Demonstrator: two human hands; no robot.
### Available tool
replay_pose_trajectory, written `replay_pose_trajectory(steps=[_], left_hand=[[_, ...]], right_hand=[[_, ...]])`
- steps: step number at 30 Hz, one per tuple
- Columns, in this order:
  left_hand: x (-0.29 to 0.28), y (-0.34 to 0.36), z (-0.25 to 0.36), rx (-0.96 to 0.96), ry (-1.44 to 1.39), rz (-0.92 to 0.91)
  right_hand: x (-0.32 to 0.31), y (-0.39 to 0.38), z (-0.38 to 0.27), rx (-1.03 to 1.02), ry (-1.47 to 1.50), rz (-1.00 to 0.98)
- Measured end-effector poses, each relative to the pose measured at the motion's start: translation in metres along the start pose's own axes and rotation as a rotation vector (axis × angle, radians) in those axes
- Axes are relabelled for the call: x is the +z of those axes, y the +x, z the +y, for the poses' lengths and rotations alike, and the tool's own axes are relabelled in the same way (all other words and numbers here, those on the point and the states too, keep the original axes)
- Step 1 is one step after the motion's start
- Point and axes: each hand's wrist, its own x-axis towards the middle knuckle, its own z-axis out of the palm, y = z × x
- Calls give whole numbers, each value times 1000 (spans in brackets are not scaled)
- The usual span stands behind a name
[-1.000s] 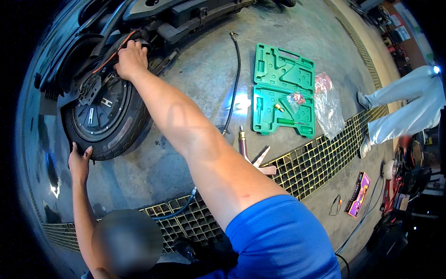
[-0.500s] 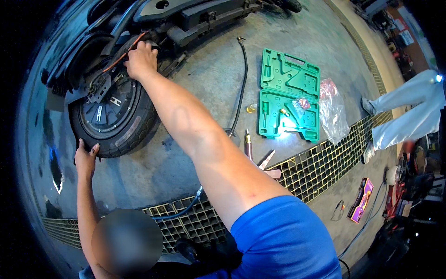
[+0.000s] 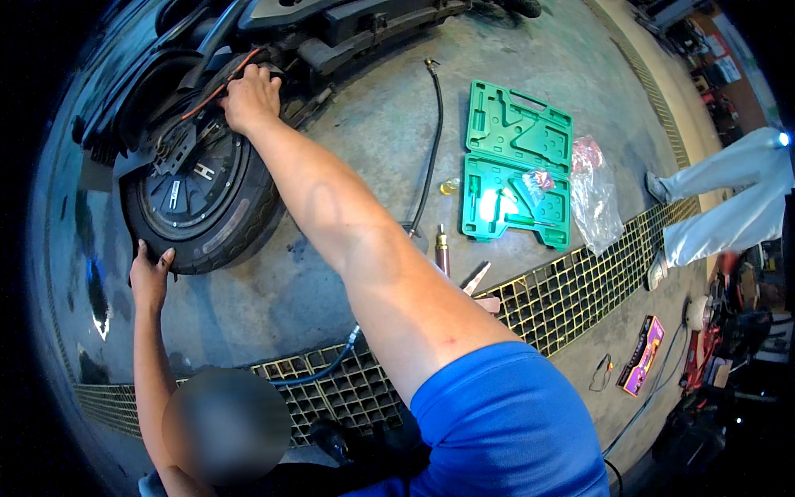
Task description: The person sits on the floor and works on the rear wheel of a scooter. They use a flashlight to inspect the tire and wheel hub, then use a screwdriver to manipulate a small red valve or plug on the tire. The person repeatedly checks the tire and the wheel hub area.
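Note:
A dark wheel [image 3: 232, 228] with a black hub is on a scooter lying on its side at the upper left. My left hand [image 3: 151, 269] grips the lower-left edge of its tyre, thumb and fingers bent round the rim. My right hand [image 3: 251, 101] reaches across to the top of the wheel assembly, fingers curled over it beside an orange cable [image 3: 203, 105]; what they hold is hidden. My right forearm crosses the middle of the view.
A green open tool case [image 3: 520, 128], plastic bag [image 3: 596, 211], black hose [image 3: 435, 124] and valve tool [image 3: 443, 244] lie on the concrete floor. A yellow drain grate [image 3: 563, 298] crosses below them. A person's light-trousered legs [image 3: 712, 224] stand at the right; a purple box [image 3: 642, 352] lies lower.
The scene has shifted slightly right and up in the view. Both hands keep their places on the wheel assembly, and the bright light spot has moved onto the case.

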Motion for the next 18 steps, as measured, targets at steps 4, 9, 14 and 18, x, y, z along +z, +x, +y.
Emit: replay_pose_trajectory(steps=[4, 9, 14, 18], left_hand=[[-2, 0, 4, -9, -54, -17], [-4, -2, 7, -2, 6, -8], [-9, -4, 16, -25, -48, -28], [-9, -6, 16, -28, -16, -13]], right_hand=[[-3, 1, 5, -5, 15, -30], [-2, 0, 3, -6, 27, -9], [0, 3, 1, 13, -60, -34], [-4, -1, -1, 4, -36, -45]])
